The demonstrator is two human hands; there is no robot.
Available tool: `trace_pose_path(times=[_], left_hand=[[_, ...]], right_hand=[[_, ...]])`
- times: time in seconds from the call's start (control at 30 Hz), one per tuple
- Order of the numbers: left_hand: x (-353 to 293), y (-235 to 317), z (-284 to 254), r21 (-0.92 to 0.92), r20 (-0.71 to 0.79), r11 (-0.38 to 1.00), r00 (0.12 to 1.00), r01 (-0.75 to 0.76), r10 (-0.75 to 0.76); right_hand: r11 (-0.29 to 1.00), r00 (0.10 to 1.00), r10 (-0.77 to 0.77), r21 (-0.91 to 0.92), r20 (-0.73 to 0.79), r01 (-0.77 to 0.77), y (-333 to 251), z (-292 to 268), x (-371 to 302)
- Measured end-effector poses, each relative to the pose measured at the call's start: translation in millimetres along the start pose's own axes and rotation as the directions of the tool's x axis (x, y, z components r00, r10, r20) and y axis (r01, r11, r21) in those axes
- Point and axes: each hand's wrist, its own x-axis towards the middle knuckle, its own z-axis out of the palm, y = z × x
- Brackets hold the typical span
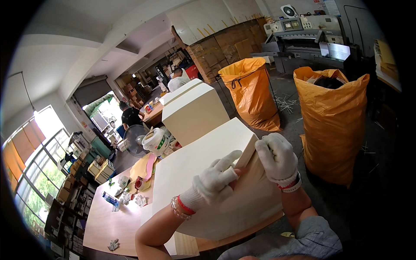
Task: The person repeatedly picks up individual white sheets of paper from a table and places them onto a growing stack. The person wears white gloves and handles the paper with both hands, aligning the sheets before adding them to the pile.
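A tall stack of large cream paper sheets (190,160) lies in front of me, its near part bending down toward my body. My left hand (215,178), in a white knit glove with some bare fingertips, rests at the raised edge of the sheets, fingers apart. At the right edge of the same stack my right hand (277,159), also gloved, is closed with its fingers curled on the lifted sheet edges. Exactly how many sheets it grips is hidden.
Another pale stack (197,112) stands beyond. Two orange sacks (249,95) are on the floor at right, before a large grey machine (310,39). On the wooden table (104,229) are a white bucket (155,142), tape and a blue bottle (111,199). Two people work farther back.
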Motion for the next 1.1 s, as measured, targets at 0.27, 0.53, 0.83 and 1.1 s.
trace_pose_path(times=[0.27, 0.53, 0.83, 1.1], left_hand=[[-10.4, -2.1, 5.0, -0.197, -0.087, 0.976, 0.990, 0.096, -0.115], [2.0, 7.1, -2.4, 0.077, 0.010, 0.997, 1.000, 0.011, -0.012], [-7.1, -1.1, 2.9, -0.182, -0.051, 0.979, 0.993, 0.092, -0.103], [2.8, 2.2, -3.1, -0.022, 0.040, 0.999, 0.998, 0.045, -0.044]], right_hand=[[1.000, 1.000, -0.006, 0.028, -0.023, 0.006, 0.6, 2.6, -0.5], [0.999, 1.000, -0.006, 0.033, -0.009, 0.006, 0.7, -0.2, -0.3], [0.999, 0.999, 0.029, 0.034, -0.020, -0.029, 1.6, 0.1, -1.9], [0.997, 0.999, 0.047, 0.055, -0.009, -0.046, 2.1, 0.2, -3.2]])
